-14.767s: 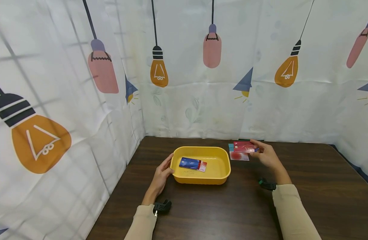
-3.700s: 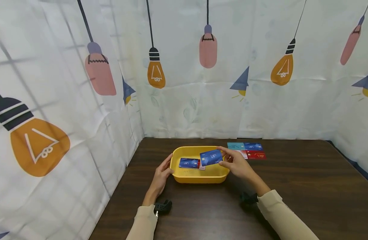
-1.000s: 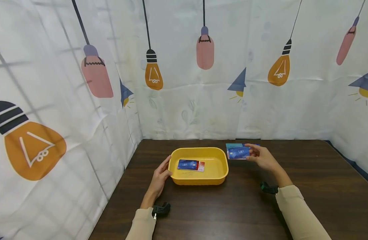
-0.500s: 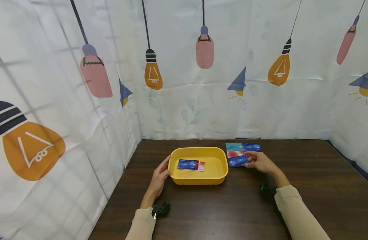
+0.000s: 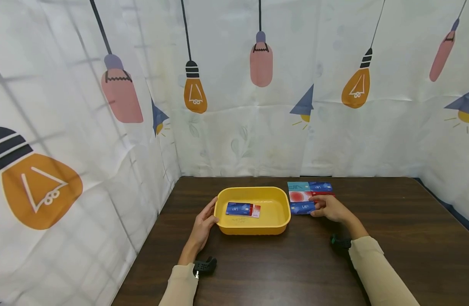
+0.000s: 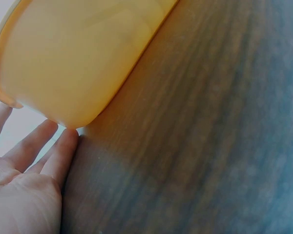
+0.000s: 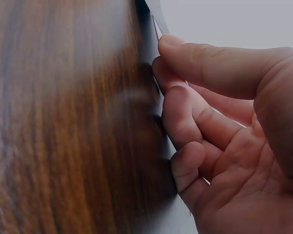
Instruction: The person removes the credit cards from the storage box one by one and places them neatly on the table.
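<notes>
Yellow plastic tub (image 5: 280, 221) sits on the dark wood desk (image 5: 391, 238), two cards (image 5: 243, 209) lying inside it. Just right of the tub, a teal card (image 5: 298, 186), a blue one (image 5: 320, 186) and a red-and-white one (image 5: 300, 196) lie in a block. The blue VIP card (image 5: 302, 208) lies flat at the block's near end, pinched at its right edge by the right hand (image 5: 329, 208). The left hand (image 5: 203, 222), fingers straight, rests against the tub's left wall.
</notes>
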### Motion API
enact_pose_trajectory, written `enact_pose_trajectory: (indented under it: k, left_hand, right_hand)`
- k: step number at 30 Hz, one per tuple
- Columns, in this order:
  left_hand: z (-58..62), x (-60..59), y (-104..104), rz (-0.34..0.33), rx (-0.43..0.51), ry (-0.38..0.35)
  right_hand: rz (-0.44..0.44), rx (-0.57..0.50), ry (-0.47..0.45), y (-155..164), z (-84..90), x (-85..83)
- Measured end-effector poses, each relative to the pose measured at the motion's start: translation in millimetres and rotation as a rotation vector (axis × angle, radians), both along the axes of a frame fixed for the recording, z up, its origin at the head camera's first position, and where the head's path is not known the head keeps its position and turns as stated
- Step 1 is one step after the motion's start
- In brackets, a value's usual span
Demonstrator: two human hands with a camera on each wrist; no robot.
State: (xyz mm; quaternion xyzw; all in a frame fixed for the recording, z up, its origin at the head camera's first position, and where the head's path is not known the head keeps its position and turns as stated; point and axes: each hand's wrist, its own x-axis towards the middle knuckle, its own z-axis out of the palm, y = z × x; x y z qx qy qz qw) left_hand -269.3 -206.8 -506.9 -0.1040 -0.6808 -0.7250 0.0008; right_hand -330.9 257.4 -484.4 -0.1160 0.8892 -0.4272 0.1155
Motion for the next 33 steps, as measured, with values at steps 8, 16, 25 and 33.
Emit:
enact_pose_trajectory:
  k: [8,16,25,33]
  left_hand:
    - [1.5,-1.0,-0.4,0.005,0.000,-0.010]
    - [2.4,-1.3,0.0,-0.001,-0.001,-0.008]
    - [2.8,-0.8,0.3,-0.005,-0.002,-0.013]
    - [2.1,0.6,0.9,-0.006,0.005,-0.007]
  right_hand:
    - [0.000,0.036,0.031,0.0,-0.8,-0.5]
    - [-0.020,0.096,0.070,1.0,-1.4,2.0]
    - [-0.006,0.088,0.094,1.2,-3.2,1.3]
    - [-0.034,0.106,0.069,0.1,-3.6,1.5]
